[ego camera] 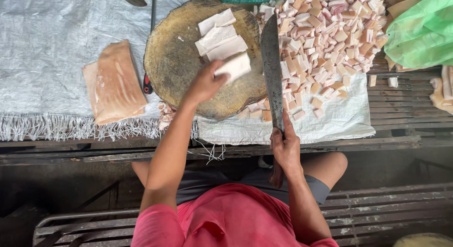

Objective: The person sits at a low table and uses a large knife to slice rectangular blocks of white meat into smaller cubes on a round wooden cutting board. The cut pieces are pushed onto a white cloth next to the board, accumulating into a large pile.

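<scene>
Slab: a whole pale slab of pork belly (115,84) lies uncut on the grey sheet, left of the block.
Block: the round chopping block (181,63) carries three flat strips (219,37), not yet diced; its left half lies bare.
Left hand (205,81): fingers closed round a white strip of fat (234,67), over the block's near edge.
Right hand (284,145): fingers wrapped tight on the cleaver (272,67), blade along the block's right rim, at the tabletop's near edge.
Cubes: a big heap of diced pieces (325,34) fills the right, so I judge most cutting done.

Chopping block (179,63) rough, worn wood; knife (272,63) dull grey metal blade, wooden handle; meat strips (219,37) pale, smooth, slightly glossy; sack (42,48) woven white plastic, frayed edge; bag (422,32) thin green plastic; counter (401,96) weathered wood slats.
</scene>
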